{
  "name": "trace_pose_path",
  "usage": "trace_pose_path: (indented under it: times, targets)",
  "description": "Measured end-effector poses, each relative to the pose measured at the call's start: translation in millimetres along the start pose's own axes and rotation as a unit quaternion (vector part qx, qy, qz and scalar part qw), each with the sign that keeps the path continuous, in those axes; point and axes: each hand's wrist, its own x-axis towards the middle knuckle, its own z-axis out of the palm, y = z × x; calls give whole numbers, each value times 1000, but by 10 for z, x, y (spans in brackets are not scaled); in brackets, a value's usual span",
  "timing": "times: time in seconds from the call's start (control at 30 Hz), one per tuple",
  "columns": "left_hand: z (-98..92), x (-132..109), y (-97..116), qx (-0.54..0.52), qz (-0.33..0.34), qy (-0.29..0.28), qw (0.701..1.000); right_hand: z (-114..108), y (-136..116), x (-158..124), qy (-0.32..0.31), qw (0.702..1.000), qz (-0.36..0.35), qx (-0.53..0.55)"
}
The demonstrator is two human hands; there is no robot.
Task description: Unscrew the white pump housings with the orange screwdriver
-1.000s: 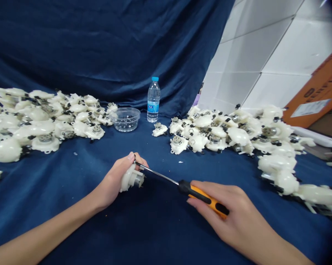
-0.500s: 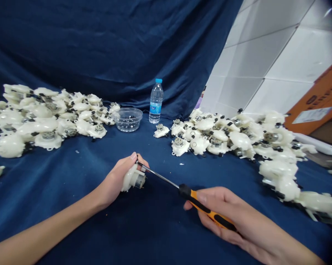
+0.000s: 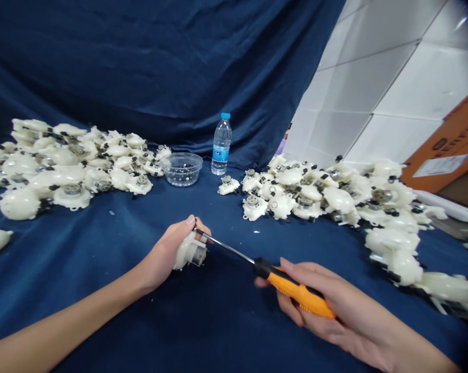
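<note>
Screwdriver (image 3: 263, 268) clasped in the right grip (image 3: 344, 305) is best turned straight and evenly, tip beside the left grip (image 3: 164, 255), which holds the white housing (image 3: 185, 251) steady.

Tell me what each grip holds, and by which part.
The left grip holds a motor unit by its white shell, exact finger contacts partly hidden; the right grip holds a screwdriver by its handle.

screwdriver (image 3: 301, 294): orange-black | held housing (image 3: 184, 253): cream | cloth (image 3: 226, 321): dark blue
</note>
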Motion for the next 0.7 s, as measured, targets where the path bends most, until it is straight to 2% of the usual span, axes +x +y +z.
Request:
trace_pose_path:
  times: [0.03,0.07,0.1,0.13,0.2,0.23,0.27,0.3,0.33,0.4,0.43,0.47,0.53,0.57,0.63,0.7]
  targets:
    - [0,2,0,-1,2,-2,1000,6,3,5,-4,999,2,-36]
    - [-1,3,3,-3,1,-3,1000,12,14,9,8,995,-28,-99]
    - [-2,3,7,-5,-5,-2,1000,17,30,10,37,979,-93,-178]
    - [-3,2,11,-6,-13,1,1000,20,50,10,73,944,-185,-263]
    - [-5,-4,21,-3,-30,8,1000,15,85,1,148,818,-380,-405]
    - [-4,-7,26,0,-37,9,999,8,94,-8,177,758,-446,-442]
    - [-2,-11,29,1,-39,7,999,1,96,-17,194,723,-482,-455]
    - [1,-15,31,1,-39,5,999,-5,90,-27,194,727,-483,-447]
    - [5,-18,33,1,-38,3,999,-9,78,-37,184,769,-449,-416]
    - [15,-21,36,-3,-33,6,999,-5,44,-48,136,899,-305,-281]
    - [20,-22,38,-2,-31,9,999,2,26,-49,101,950,-218,-197]
    - [25,-21,39,1,-28,11,1000,13,9,-47,63,981,-136,-121]
    - [30,-18,42,10,-25,9,1000,42,-16,-35,14,998,-33,-44]
    - [30,-16,42,14,-24,6,1000,59,-25,-28,9,998,-23,-58]
    - [26,-15,37,12,-22,1,1000,91,-33,-16,46,983,-76,-160]
    - [15,-16,26,6,-22,1,1000,114,-28,-10,107,935,-195,-275]
